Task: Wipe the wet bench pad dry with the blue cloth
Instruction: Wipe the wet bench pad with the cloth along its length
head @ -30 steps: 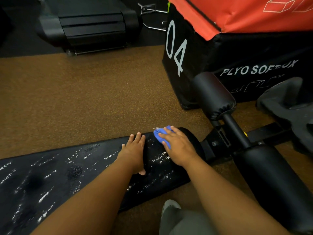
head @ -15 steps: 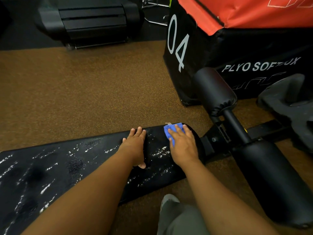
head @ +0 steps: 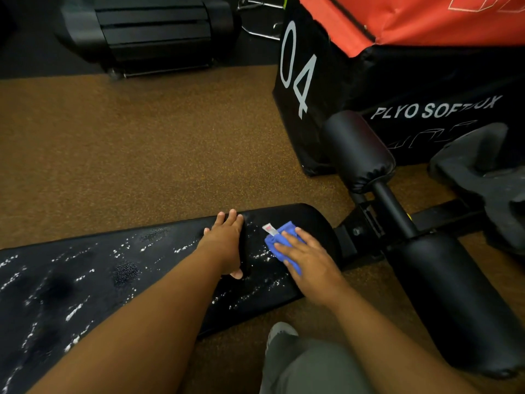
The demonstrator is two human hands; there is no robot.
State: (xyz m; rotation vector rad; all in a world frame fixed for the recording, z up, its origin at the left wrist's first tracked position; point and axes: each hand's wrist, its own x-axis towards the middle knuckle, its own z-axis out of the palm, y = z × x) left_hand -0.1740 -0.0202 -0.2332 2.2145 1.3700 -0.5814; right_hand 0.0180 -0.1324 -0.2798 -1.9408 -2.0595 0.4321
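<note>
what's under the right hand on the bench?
The right hand lies flat on a folded blue cloth, pressing it onto the wet black bench pad. The cloth's edge and its white tag stick out past the fingers; the rest of the cloth is covered by the palm.

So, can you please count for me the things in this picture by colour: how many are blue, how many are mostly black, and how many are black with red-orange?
Blue: 1, the blue cloth under the right hand.
Mostly black: 4, the bench pad, two roller pads, and the machine at the back.
Black with red-orange: 1, the plyo box.
Total: 6
</note>
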